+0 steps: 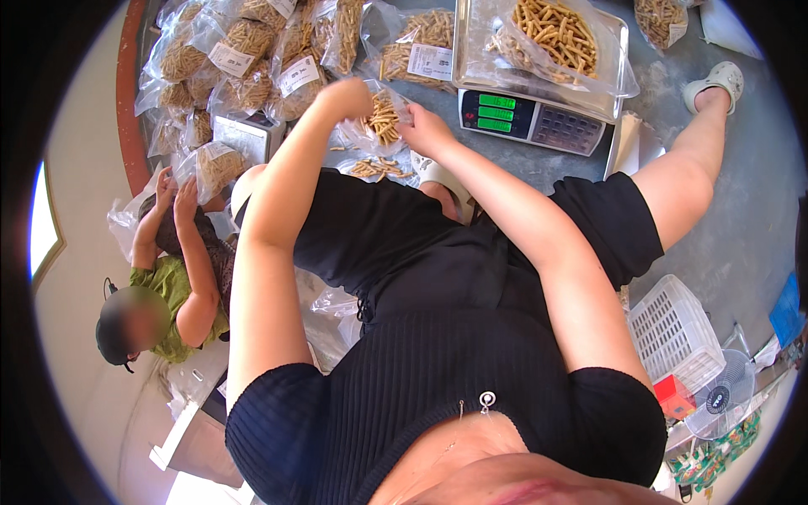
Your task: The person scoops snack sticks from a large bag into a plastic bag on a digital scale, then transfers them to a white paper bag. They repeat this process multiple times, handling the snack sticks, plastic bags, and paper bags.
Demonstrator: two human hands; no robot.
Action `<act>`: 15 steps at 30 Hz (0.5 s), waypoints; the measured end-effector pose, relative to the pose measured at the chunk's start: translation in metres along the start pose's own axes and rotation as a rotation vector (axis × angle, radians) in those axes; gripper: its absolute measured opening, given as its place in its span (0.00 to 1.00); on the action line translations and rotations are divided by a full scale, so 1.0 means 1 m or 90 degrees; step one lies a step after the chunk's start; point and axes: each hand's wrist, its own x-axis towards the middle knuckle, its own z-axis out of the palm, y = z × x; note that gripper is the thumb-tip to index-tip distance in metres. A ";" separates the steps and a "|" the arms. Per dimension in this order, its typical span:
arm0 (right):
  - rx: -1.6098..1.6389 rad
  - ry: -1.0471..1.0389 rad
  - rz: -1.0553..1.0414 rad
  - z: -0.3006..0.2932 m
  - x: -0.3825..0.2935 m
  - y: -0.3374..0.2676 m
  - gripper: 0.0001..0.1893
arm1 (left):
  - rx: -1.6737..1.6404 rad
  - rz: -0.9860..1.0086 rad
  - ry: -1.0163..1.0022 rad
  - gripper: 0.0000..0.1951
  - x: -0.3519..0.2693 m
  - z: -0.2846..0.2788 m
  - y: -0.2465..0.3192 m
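Observation:
A clear plastic bag [382,118] of tan stick-shaped pieces stands with its mouth open between my two hands. My right hand [429,132] pinches the right edge of this bag between thumb and fingers. At the bag's upper left is my left hand [347,99], blurred and bent at the wrist; its fingertips are hidden, so I cannot tell whether it grips the plastic. Loose sticks [379,168] lie just below the bag on clear plastic. To the right, a larger open bag of sticks [558,41] rests on the steel pan [480,69] of a digital scale [530,121] with lit green displays.
Filled, labelled bags [246,44] are heaped at the upper left, beside a smaller scale [243,136]. A co-worker [177,297] at left handles another filled bag [218,167]. At lower right are a white plastic basket [675,328] and an electric fan [719,398].

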 end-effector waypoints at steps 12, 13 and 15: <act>-0.458 -0.335 -0.115 -0.195 -0.080 -0.085 0.19 | -0.029 -0.041 0.282 0.19 0.115 0.005 0.005; -0.454 -0.308 -0.123 -0.215 -0.087 -0.087 0.18 | -0.054 -0.058 0.265 0.19 0.120 0.012 0.003; -0.419 -0.288 -0.124 -0.253 -0.100 -0.092 0.18 | -0.068 -0.104 0.189 0.20 0.129 0.033 -0.012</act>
